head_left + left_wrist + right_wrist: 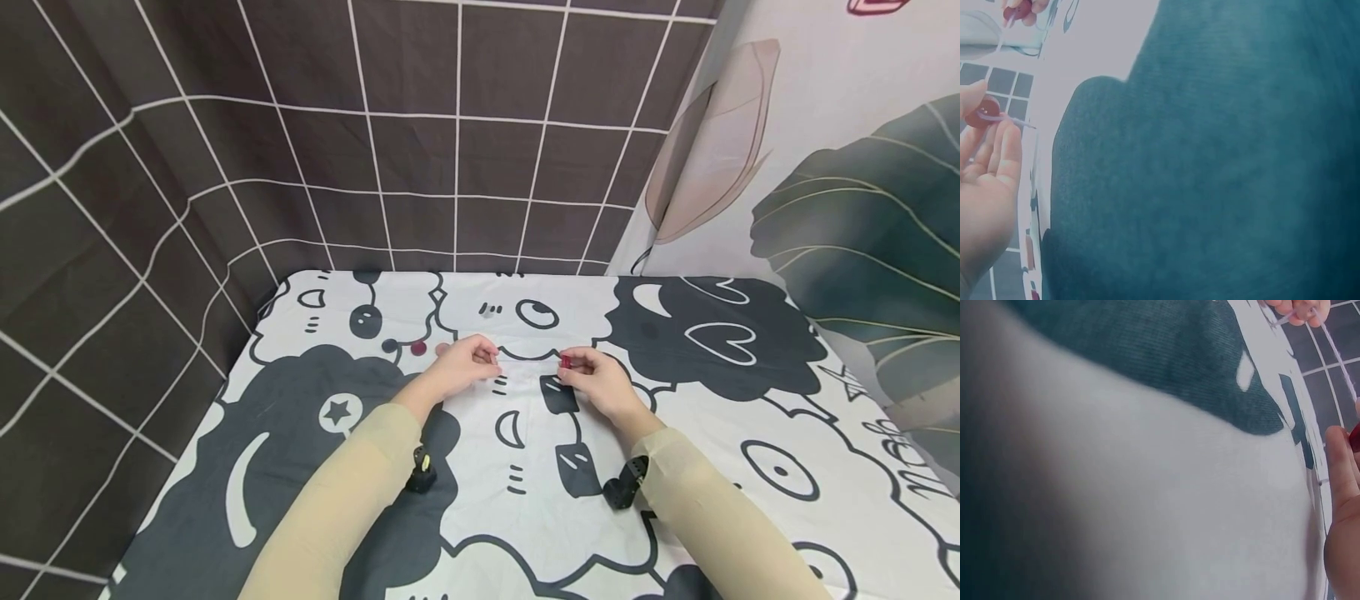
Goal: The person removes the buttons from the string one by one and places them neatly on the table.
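From afar, I see the left hand (467, 364) pinching a red button (983, 112) with pale string (1021, 122); apart, the right hand (600, 383) pinches a red disc (1017, 10).

Cropped red button (1355, 439), right wrist view

Left grip (467, 362), right grip (597, 380) both pinching, well apart.
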Demonstrator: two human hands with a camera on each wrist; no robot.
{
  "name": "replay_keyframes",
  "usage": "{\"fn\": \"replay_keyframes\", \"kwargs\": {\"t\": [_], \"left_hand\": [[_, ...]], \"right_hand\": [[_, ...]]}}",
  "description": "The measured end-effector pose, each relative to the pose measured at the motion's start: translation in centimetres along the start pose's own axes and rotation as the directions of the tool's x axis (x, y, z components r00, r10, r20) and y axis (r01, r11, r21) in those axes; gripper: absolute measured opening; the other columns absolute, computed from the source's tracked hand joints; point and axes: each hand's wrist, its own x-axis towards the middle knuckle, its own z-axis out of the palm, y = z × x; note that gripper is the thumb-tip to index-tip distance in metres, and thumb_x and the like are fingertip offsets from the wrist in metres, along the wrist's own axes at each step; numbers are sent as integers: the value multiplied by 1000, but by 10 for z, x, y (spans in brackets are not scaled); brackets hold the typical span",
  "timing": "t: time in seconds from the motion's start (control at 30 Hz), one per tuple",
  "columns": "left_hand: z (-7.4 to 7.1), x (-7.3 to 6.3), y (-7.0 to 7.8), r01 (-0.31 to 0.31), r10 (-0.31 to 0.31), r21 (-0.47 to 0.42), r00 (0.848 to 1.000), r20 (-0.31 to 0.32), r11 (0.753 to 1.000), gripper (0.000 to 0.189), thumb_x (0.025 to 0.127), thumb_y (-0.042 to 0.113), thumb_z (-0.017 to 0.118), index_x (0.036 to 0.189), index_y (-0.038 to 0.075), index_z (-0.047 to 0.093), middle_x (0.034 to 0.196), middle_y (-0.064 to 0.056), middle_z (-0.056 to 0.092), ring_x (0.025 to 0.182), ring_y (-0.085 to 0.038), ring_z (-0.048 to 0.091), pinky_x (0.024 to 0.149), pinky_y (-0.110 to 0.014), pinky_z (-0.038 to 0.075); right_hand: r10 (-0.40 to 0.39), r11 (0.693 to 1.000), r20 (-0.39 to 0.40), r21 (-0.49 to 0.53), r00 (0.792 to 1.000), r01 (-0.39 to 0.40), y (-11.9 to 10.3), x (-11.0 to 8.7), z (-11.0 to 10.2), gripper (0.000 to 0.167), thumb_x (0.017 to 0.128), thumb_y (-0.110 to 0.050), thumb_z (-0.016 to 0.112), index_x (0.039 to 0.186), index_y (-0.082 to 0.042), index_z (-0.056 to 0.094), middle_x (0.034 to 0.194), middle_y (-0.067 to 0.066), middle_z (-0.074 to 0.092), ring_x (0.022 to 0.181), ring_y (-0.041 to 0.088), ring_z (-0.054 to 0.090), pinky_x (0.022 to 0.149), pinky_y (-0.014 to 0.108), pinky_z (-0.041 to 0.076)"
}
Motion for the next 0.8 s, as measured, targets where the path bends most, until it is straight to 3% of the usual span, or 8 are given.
{"fn": "replay_keyframes", "kwargs": {"t": [0.3, 0.8], "left_hand": [[-1, 0, -1, 11, -11, -10, 1000, -11, 1000, 29, 82, 6, 69, 108, -1, 58, 92, -5, 61, 82, -14, 58, 69, -23, 48], [-6, -2, -4, 22, -19, 54, 998, -59, 998, 28, 81, 11, 71, 107, 5, 60, 91, -2, 63, 83, -13, 60, 72, -25, 48]], "right_hand": [[9, 1000, 3, -16, 1000, -9, -1, 0, -1, 38, 84, -18, 70, 117, -2, 61, 99, 12, 66, 82, 16, 62, 71, 22, 46], [31, 999, -3, -16, 1000, -31, -3, -2, -2, 40, 85, -21, 70, 119, -3, 60, 101, 11, 65, 83, 15, 60, 70, 22, 45]]}}
